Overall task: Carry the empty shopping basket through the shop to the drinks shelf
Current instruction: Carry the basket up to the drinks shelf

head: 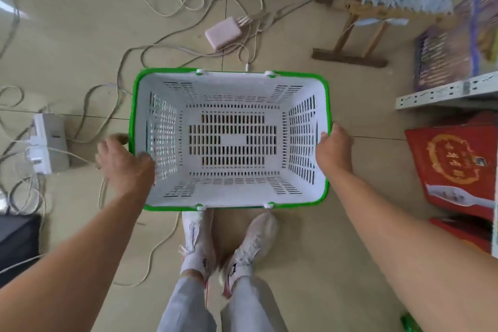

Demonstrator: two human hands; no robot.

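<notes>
I see one white plastic power strip [49, 143] on the tiled floor [80, 35] at left. My left hand [122, 160] grips one short end of the single white, slotted, green-rimmed plastic basket [231, 197], held empty above my two white shoes [229, 245]; my right hand [334, 149] clasps the other end. Two red boxes [455, 170] lie rightmost.

Both bare arms reach forward from the lower corners of the frame.
Left hand [122, 162] curls at left of centre; right hand [334, 149] grips at right, thumb inward.
</notes>
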